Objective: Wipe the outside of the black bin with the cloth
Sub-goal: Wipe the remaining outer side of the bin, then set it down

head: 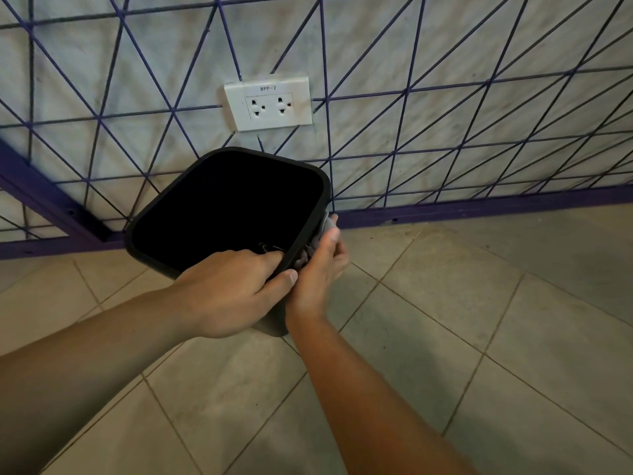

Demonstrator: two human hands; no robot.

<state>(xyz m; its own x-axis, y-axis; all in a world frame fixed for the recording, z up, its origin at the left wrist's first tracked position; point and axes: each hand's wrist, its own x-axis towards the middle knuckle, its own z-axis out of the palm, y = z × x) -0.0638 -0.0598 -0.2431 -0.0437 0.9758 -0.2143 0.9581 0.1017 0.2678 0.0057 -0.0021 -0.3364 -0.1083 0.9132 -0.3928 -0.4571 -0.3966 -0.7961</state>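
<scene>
Your right hand (320, 269) holds the cloth (322, 234) bunched up and presses it flat on the bin's right side, just under the rim — fingers curled round the cloth. Your left hand (236, 289) grips the near rim, fingers hooked inside, thumb outside. The bin (191, 204) sits on the floor (479, 303) by the wall (445, 63), tipped toward you. The side you are wiping runs away from you, from the near corner toward the wall — so I think your right hand should slide along that way.
</scene>
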